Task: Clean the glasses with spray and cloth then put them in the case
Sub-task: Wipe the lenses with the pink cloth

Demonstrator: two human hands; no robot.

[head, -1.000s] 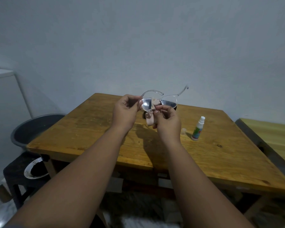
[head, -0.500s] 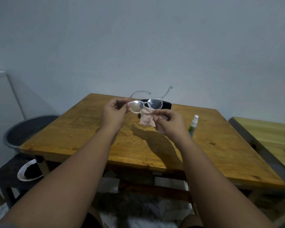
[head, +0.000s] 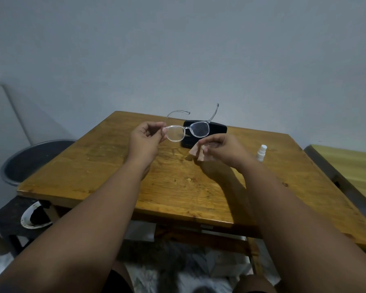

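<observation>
Clear-framed glasses point(head: 188, 131) hang above the wooden table point(head: 178, 182) with both temples unfolded and pointing away from me. My left hand point(head: 145, 140) pinches them at the left hinge. My right hand point(head: 222, 150) holds a small pink cloth point(head: 198, 152) just below and right of the right lens, apart from the glasses. A black case point(head: 218, 130) lies shut on the table behind the glasses. The white spray bottle point(head: 261, 153) stands to the right of my right hand, its lower part hidden by my wrist.
A dark round basin point(head: 36, 159) sits left of the table. A dark stool with a white dish point(head: 33, 216) stands at the lower left. A second wooden surface point(head: 351, 166) adjoins the table on the right. A wall rises close behind.
My right hand has drawn the cloth off the lens and moved down and right. The glasses now hang from my left hand alone, lenses uncovered. My view shifted slightly.
</observation>
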